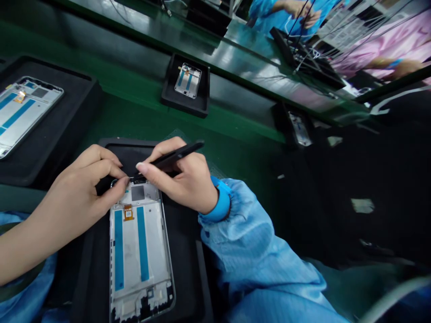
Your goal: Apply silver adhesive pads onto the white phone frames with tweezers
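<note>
A silver phone frame [153, 251] lies on a black foam tray [186, 251] in front of me. It has two blue adhesive strips [142, 244] and a small orange flex cable [128, 212]. My left hand [89, 186] has its thumb and forefinger pinched together at the frame's top left corner. Whatever sits between those fingertips is hidden. In my right hand [183, 179] is a slim black pen-shaped tool [177, 154], slanting down towards the frame's top edge. The hand covers part of it, and its tip is hard to make out.
Another phone frame [28, 110] rests on a raised black tray [72, 112] at the left. A smaller tray [198, 108] behind holds a third frame [188, 80]. Beyond the metal ledge [249, 67], co-workers in blue and pink sleeves sit among cables. Dark material fills the right side.
</note>
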{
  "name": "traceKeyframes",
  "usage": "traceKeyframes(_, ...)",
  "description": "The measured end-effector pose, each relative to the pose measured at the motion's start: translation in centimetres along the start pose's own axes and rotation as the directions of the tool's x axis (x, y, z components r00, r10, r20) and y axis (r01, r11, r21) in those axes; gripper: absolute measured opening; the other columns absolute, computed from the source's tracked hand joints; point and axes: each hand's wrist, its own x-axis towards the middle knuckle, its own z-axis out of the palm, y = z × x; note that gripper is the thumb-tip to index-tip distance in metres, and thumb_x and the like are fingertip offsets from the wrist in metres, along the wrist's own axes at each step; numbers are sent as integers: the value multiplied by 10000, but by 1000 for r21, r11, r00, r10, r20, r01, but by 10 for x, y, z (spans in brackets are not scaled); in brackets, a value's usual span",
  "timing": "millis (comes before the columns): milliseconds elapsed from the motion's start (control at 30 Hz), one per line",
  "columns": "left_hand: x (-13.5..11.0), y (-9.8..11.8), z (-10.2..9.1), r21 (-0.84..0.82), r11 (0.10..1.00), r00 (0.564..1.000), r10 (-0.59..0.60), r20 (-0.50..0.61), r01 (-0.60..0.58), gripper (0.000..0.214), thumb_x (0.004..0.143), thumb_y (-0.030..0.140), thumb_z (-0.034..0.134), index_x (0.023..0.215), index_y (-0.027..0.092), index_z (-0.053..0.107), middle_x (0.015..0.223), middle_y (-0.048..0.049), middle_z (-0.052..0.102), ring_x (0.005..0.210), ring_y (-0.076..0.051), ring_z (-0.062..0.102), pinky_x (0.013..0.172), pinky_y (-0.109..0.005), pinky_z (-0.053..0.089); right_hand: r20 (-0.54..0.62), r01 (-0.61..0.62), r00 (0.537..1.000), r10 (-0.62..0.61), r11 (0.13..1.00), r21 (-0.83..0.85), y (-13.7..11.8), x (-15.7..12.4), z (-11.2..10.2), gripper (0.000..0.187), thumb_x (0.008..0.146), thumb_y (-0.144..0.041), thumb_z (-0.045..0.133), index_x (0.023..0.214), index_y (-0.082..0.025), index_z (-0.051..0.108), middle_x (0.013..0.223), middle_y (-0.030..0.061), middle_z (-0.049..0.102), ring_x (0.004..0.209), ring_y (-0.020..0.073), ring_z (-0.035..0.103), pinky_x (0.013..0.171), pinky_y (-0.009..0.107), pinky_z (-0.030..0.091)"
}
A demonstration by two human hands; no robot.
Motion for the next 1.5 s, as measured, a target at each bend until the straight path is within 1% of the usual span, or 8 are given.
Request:
traceKeyframes(100,-3,-3,1,-9,1000,1000,11,-10,-11,191,911,383,458,921,249,593,1059,12,508,1001,-164,562,788,-294,525,26,-94,995,92,991,97,0,2,0,188,859,-348,647,839,-188,549,813,-20,601,618,75,591,606,210,512)
traceKeyframes(333,-12,-14,10,-58,997,997,48,-63,-52,284,851,493,551,1044,287,581,1191,-24,508,1176,-190,517,969,-361,493,112,-85,991,73,991,102,2,7,3,201,863,-357,639,854,-184,538,784,-37,581,631,70,577,621,207,482)
traceKeyframes(700,-14,-13,12,-44,997,995,58,-82,-62,284,865,485,539,1032,256,544,1199,-39,493,1185,-179,501,988,-356,485,143,-121,984,103,985,125,7,10,2,256,842,-420,655,843,-194,535,802,-24,606,666,93,605,641,226,511)
traceKeyframes(967,-11,-20,13,-26,996,996,87,-2,-87,420,839,523,571,1132,231,502,1207,-62,476,1197,-234,494,951,-416,513,197,-24,980,18,999,23,1,17,10,249,884,-439,599,912,-200,534,826,-30,620,646,81,594,645,216,503)
traceKeyframes(1100,-12,-18,12,-52,995,995,84,-47,-86,403,844,505,580,1105,211,489,1232,-88,477,1218,-258,495,993,-454,484,102,-11,995,9,1000,17,3,18,-2,232,915,-426,556,922,-198,514,785,-29,599,659,97,608,644,234,508)
traceKeyframes(1200,-16,-14,10,-48,991,992,120,-38,-122,316,884,474,544,1094,239,526,1279,-71,498,1214,-242,514,1005,-426,478,40,25,999,-19,988,-153,7,17,-20,202,973,-368,447,956,-187,534,854,19,629,796,144,635,732,286,520)
traceKeyframes(1300,-19,-12,9,23,978,978,208,-2,-207,236,913,450,508,1012,259,603,1320,-43,513,1193,-238,534,1022,-431,461,193,126,980,-36,872,-474,12,15,-33,224,978,-279,416,1062,-162,587,1103,96,647,1025,217,586,841,359,497)
traceKeyframes(1500,-17,-11,8,210,930,943,323,-81,-301,183,904,390,527,907,255,650,1307,-60,535,1230,-287,516,1122,-585,303,403,148,885,233,679,-719,24,26,-35,279,964,-323,481,1149,-188,641,1077,68,683,1006,236,566,750,323,483)
